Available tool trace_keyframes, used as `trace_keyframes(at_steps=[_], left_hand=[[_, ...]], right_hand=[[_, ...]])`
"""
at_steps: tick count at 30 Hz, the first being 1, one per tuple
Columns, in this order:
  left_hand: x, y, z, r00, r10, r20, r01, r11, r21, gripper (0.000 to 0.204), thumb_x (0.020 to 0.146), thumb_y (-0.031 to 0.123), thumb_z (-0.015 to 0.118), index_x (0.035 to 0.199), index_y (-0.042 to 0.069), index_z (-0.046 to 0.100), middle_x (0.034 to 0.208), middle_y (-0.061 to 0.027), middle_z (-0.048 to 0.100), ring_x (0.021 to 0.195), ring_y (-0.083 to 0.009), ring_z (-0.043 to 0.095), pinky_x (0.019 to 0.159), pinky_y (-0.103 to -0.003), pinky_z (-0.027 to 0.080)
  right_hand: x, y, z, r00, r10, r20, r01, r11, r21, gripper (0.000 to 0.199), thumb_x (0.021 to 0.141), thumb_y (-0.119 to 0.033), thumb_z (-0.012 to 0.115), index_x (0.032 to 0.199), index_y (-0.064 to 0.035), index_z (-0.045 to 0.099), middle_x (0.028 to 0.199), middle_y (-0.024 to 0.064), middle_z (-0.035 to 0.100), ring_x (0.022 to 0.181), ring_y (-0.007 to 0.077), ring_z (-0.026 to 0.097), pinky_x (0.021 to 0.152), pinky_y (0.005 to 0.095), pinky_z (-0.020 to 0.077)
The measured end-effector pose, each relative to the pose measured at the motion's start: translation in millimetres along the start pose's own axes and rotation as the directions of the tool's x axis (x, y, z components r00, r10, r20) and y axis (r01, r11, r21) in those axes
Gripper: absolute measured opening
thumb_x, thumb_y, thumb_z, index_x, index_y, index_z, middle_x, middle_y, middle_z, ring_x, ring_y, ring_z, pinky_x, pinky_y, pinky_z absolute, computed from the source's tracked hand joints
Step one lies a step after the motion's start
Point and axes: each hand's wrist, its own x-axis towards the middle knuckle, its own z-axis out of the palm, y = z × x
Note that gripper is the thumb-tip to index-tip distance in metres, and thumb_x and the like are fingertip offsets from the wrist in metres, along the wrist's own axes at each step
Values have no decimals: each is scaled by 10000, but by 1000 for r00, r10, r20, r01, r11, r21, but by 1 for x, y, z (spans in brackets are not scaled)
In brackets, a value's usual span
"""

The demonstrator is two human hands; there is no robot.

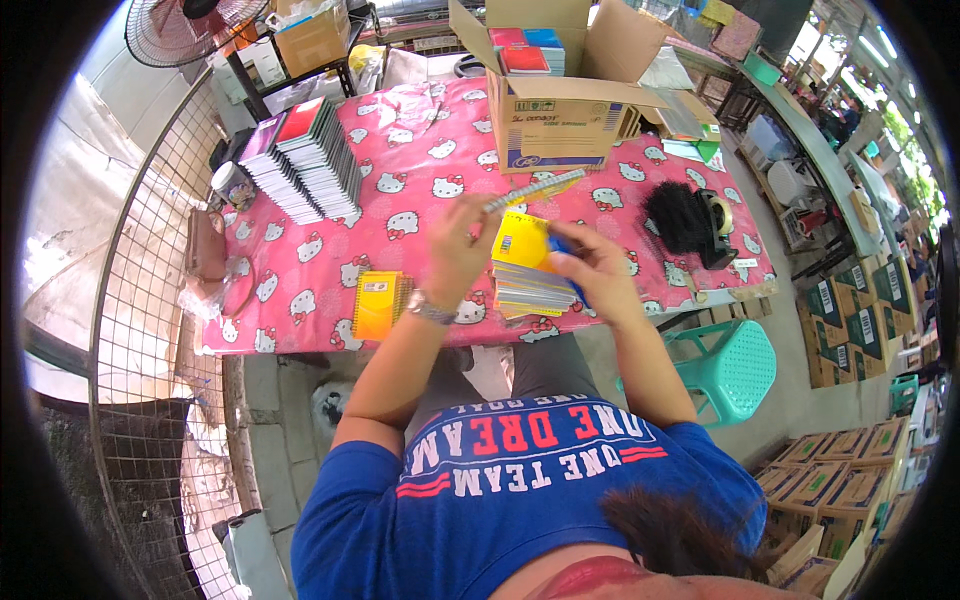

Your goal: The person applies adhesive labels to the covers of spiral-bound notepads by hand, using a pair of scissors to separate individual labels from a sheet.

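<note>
My left hand (462,240) pinches a spiral notebook (533,190); right fingers (585,262) press the stack (525,275), which could topple.

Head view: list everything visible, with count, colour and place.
spiral notebook: one, pale, lifted in left hand
notebook stack: one, yellow-topped, table centre
small yellow stack: one, near table edge
leaning notebook row: one, mixed colours, far left
cardboard box: one, brown, open, far side
tape dispenser: one, black, right
stool: one, green, beside table
tablecloth: one, pink
left hand: holding spiral notebook
right hand: on notebook stack
</note>
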Motion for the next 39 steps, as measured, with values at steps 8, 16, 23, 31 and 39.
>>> trace_keyframes(at_steps=[8, 16, 23, 31, 39], left_hand=[[27, -54, -101, 953, -101, 286, -148, 667, 730, 136, 817, 170, 571, 883, 61, 618, 923, -137, 666, 841, -323, 623, 719, -451, 489], [-80, -156, -93, 819, -447, 359, -64, 552, 831, 227, 788, 172, 625, 1005, 107, 642, 996, -109, 642, 1043, -303, 589, 892, -484, 450], [6, -19, -29, 916, 100, 388, -225, 930, 290, 157, 824, 105, 630, 973, 55, 628, 1051, -126, 631, 1042, -305, 566, 918, -447, 450], [48, -25, 81, 560, 75, 825, -130, 992, -1, 267, 903, 194, 587, 1102, 27, 648, 1195, -148, 622, 1153, -310, 555, 1006, -405, 427], [80, -59, 108, -107, -161, 981, 378, 906, 190, 263, 899, 376, 514, 893, 142, 634, 787, 42, 592, 649, -91, 524, 611, -278, 419]], right_hand=[[-41, 151, -106, 941, 191, -279, -332, 670, -663, 413, 729, -223, 747, 1084, -36, 650, 952, 155, 656, 870, 290, 639, 806, 367, 502], [21, 200, -163, 921, 126, -368, -386, 414, -825, 369, 727, -250, 741, 1022, -51, 643, 987, 146, 659, 948, 338, 620, 842, 429, 500], [25, 229, -215, 907, -145, -396, -405, -43, -913, 243, 820, -223, 649, 998, -58, 637, 1027, 134, 662, 940, 333, 635, 840, 471, 494], [35, 168, -221, 874, -186, -448, -333, 441, -833, 256, 861, -165, 528, 1079, -70, 624, 1117, 183, 590, 766, 248, 613, 644, 349, 500], [-30, 46, -60, 994, 109, 3, -100, 921, -377, 701, 679, -115, 823, 1315, -97, 530, 997, 13, 602, 661, 41, 500, 561, 222, 419]])
